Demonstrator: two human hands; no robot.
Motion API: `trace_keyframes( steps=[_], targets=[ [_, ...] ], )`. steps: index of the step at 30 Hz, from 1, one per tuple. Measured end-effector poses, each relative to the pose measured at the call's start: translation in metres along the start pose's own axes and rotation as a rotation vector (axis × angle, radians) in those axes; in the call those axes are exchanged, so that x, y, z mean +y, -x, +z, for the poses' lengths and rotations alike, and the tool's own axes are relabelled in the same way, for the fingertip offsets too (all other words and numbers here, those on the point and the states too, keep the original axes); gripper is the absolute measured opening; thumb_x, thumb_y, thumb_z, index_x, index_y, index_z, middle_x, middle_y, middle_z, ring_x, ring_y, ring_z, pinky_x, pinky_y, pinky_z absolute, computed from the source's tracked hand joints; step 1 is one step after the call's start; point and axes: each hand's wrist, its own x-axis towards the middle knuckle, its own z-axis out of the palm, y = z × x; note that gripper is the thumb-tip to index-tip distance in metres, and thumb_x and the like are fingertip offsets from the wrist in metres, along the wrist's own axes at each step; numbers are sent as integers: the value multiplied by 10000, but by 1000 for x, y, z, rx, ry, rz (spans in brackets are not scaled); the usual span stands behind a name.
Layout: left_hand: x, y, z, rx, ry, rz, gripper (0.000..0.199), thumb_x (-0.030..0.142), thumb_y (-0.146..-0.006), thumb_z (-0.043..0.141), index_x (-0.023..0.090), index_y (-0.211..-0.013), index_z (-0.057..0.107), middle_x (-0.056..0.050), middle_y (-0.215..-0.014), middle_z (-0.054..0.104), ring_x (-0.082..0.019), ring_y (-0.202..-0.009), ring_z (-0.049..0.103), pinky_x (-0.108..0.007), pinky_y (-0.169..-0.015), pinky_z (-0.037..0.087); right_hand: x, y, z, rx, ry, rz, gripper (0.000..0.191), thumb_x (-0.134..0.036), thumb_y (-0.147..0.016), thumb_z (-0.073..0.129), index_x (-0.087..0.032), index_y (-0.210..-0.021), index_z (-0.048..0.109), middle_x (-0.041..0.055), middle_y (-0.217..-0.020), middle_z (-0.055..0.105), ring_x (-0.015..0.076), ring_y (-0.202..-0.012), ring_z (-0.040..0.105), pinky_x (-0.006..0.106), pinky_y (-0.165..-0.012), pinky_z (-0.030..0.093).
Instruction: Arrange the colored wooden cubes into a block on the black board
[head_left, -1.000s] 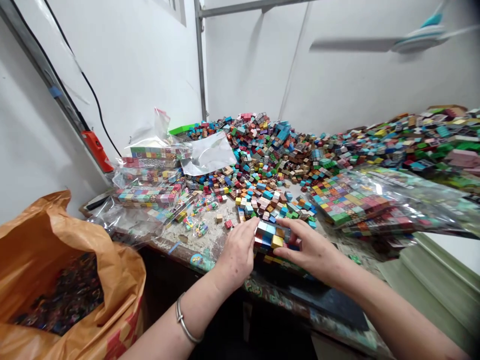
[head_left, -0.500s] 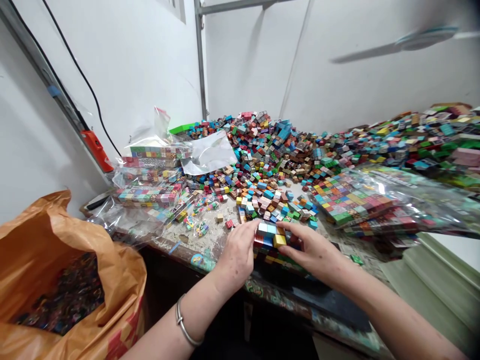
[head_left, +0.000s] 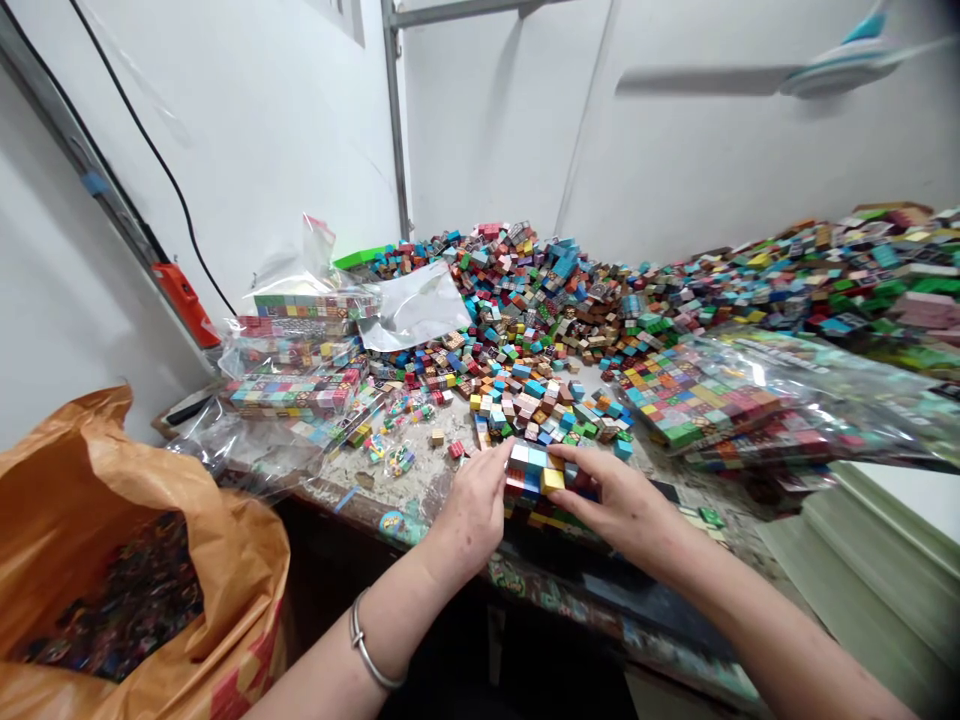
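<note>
Several small printed blocks [head_left: 529, 458] stand packed in rows near the table's front edge, with white, light blue, red and blue faces showing. Along the left side of these rows lies my left hand [head_left: 471, 508], its fingers stretched out and touching the end blocks; its thumb is mostly hidden. My right hand [head_left: 619, 492] pinches a yellow block [head_left: 553, 481] between thumb and forefinger at the front of the rows. More multicoloured blocks show below, partly covered by my right hand.
Loose blocks [head_left: 517, 300] are heaped against the wall. Bagged block sets lie at left [head_left: 292, 390] and right [head_left: 697, 395]. An orange bag [head_left: 247, 540] with dark small items stands at lower left. Pale green trays [head_left: 862, 540] sit at right. A fan [head_left: 832, 75] hangs above.
The whole view has shifted slightly, and the fan blade stands at a different angle. My hands keep nearly the same position at the block rows, with the yellow block still in my right fingers.
</note>
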Motion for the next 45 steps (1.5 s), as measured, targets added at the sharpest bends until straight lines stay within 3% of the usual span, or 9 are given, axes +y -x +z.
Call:
trace_keyframes(
  steps=[8,12,16,20,28,37,42,45],
  targets=[
    [-6,8,-1,26,-13,26,448,110,-874,322,128,-1321,355,-129,-1312,461,-200,-1219,415,-411,-1022,362,-6,4,-8,9,60,-11,496,-355,-719,582,-137,-1161,537,128,-1077,625,256,-960,574,384,-796,479],
    [-28,28,-6,93,-93,2,487,53,-841,305,141,-1317,356,-123,-1301,466,-197,-1224,403,-429,-1024,356,0,-5,-23,-3,59,106,480,-459,-796,475,-159,-1166,535,119,-1132,603,250,-983,574,357,-774,492],
    [-57,46,-6,160,-183,-6,501,4,-798,288,139,-1259,428,-121,-1220,523,-190,-1166,457,-422,-996,389,18,-37,-29,-70,192,191,391,-391,-847,412,-162,-1127,561,101,-1149,603,220,-993,580,309,-807,473],
    [-73,50,0,180,-218,-16,480,-2,-782,298,150,-1198,481,-108,-1122,570,-185,-1077,517,-413,-940,444,33,-77,-17,-128,298,159,287,-247,-837,428,-181,-1049,609,79,-1089,635,209,-982,578,288,-816,440],
    [-74,50,3,162,-246,-14,485,-20,-774,304,152,-1187,489,-103,-1090,581,-181,-1055,526,-399,-928,462,38,-129,11,-207,491,105,224,-97,-734,494,-182,-859,659,99,-897,658,251,-990,499,322,-842,348],
    [-74,54,5,141,-248,-24,551,-48,-727,302,169,-1203,472,-97,-1089,580,-189,-1039,526,-400,-900,482,33,-150,30,-254,515,33,281,-202,-799,466,-220,-1007,653,79,-1006,660,249,-971,524,330,-814,362],
    [-77,54,5,154,-252,14,539,-44,-726,302,151,-1199,472,-107,-1059,590,-189,-991,547,-377,-855,510,18,-164,37,-294,507,-26,210,-254,-771,538,-211,-927,672,77,-987,654,227,-932,554,283,-760,391],
    [-77,53,6,158,-258,22,529,-41,-732,299,148,-1191,481,-109,-1052,595,-194,-986,551,-379,-845,514,15,-171,44,-310,505,-26,260,-339,-761,564,-199,-957,661,83,-983,651,226,-921,566,277,-743,405]
  ],
)
